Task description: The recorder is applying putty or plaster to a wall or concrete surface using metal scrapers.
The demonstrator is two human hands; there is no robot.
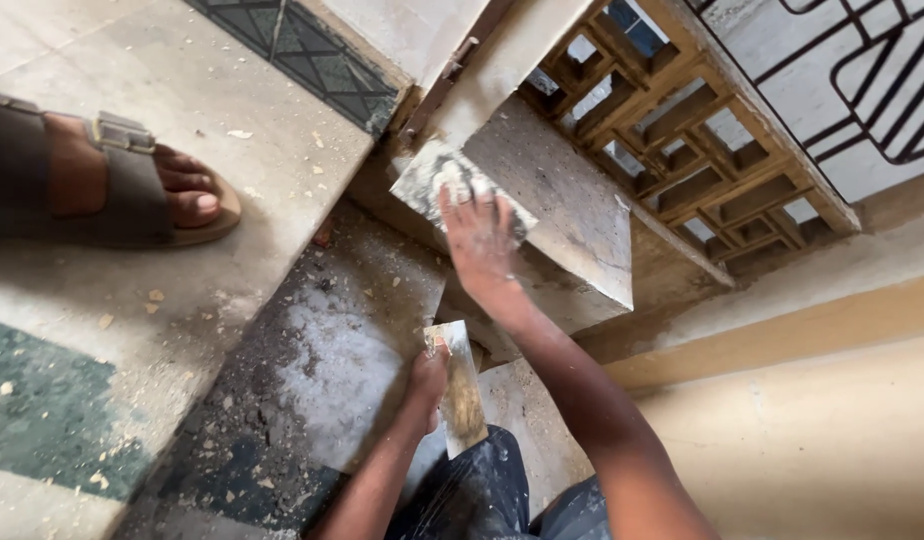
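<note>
A dusty stone floor (182, 90) with dark green inlaid tiles fills the left of the view, speckled with wood chips and pale powder. On the grey, putty-smeared wooden panel (572, 200) lies a flat metal scraper blade (452, 185), its face caked with whitish filler. The right hand (482, 245) lies on that blade with fingers spread and pressed flat against it, pinning it to the panel rather than closing around it. Lower down, the left hand (429, 375) is clamped around the edge of a second putty knife (462, 385), a thin rectangular steel plate stained brown and grey, held upright near the person's knee. Both forearms are dusted with the same powder, and the dark trousers (482, 495) below them are streaked white. Beyond the panel, a wooden lattice frame (682, 130) of square openings leans against a wall, beside a dark curved metal grille (872, 80). At the far left, another person's foot in a brown sandal (132, 185) rests on the floor, well apart from the hands.
</note>
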